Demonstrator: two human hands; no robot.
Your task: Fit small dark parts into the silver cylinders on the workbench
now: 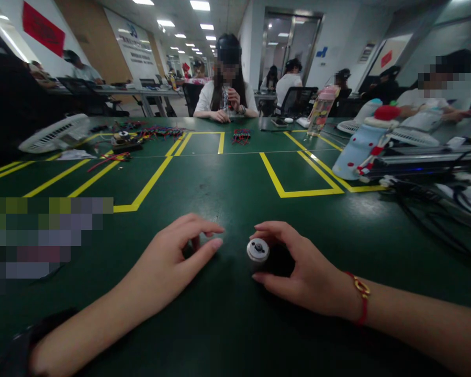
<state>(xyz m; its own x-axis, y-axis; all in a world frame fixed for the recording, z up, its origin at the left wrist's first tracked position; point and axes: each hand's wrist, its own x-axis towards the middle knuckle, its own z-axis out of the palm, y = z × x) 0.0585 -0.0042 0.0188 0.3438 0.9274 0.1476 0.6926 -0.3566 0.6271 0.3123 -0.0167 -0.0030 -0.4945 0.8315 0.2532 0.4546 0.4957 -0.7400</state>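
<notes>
A small cylindrical motor [258, 250] stands upright on the green tabletop, its silver end with a dark centre and small holes facing up. My right hand [298, 267] curls round it from the right, fingers behind and thumb in front; a red cord bracelet is on that wrist. The motor's dark lower body is partly lost in shadow, so how firmly it is gripped does not show. To its left, my left hand [188, 246] hovers or rests with fingers bent and thumb apart, holding nothing.
Yellow tape [314, 192] marks out areas on the table. Wired parts [157, 133] lie at the far left beside a white fan [57, 133]. A blue bottle [353, 152] and black cables [435, 209] occupy the right. Across the table sits a person [227, 78].
</notes>
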